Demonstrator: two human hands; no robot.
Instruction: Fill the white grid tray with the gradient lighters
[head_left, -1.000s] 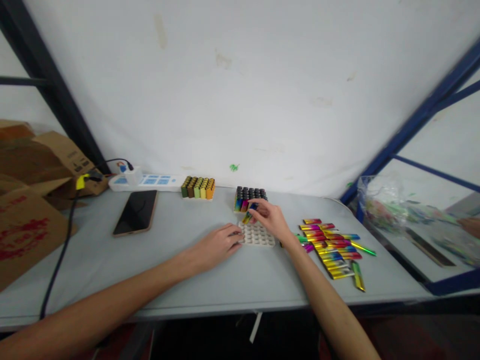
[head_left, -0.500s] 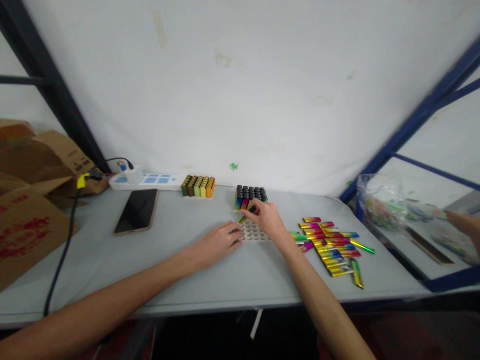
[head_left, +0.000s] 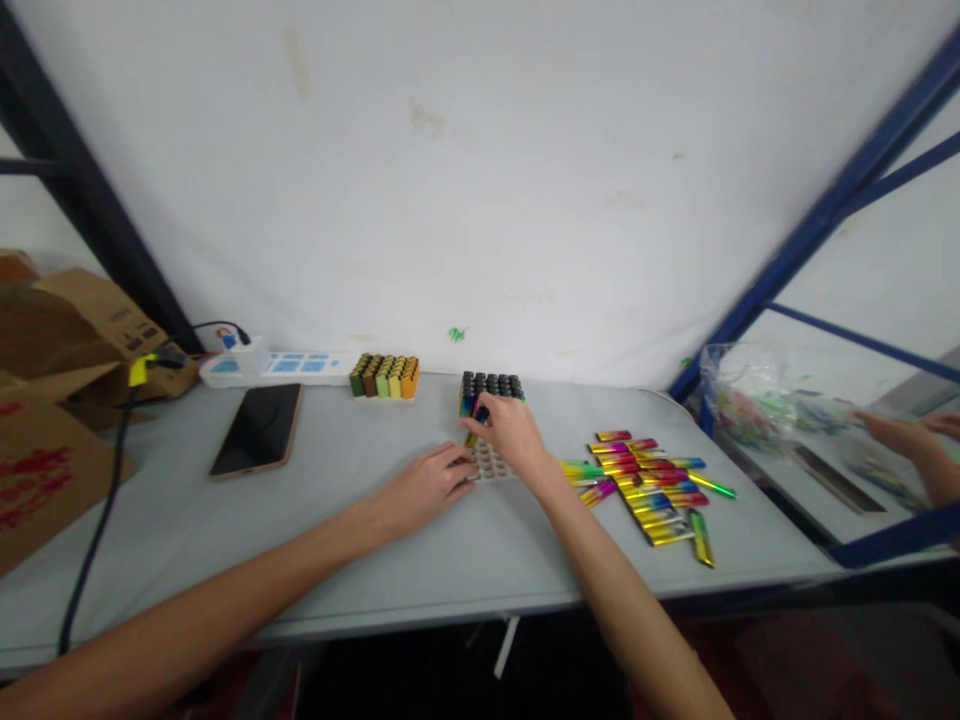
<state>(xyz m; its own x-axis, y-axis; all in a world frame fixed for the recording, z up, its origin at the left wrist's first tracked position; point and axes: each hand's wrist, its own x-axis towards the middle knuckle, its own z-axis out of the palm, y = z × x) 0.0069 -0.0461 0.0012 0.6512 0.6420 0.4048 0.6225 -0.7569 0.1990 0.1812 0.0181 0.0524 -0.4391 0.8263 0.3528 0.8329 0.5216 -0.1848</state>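
Note:
My right hand (head_left: 506, 428) pinches a small shiny lighter (head_left: 471, 438), yellow with a dark top, upright over the far left part of a white tray with round holes (head_left: 493, 464). My left hand (head_left: 433, 480) rests on the table with its fingers bent and closed on the tray's left edge. Just behind stands a block of upright lighters with black tops (head_left: 492, 384), partly covered by my right hand. On the right lies a loose pile of shiny multicoloured lighters (head_left: 649, 480).
To the back left stands a tray of green, brown and orange lighters (head_left: 385, 377). Further left are a phone (head_left: 257, 430), a white power strip (head_left: 307, 366), a black cable (head_left: 112, 510) and a cardboard box (head_left: 52, 470). Beyond the blue frame (head_left: 780, 230), another person's hand (head_left: 904, 440) shows near plastic bags.
The whole view has shifted slightly, moving things left. My right hand holds the lighter more upright at the tray's far left part. My left hand stays at the tray's edge.

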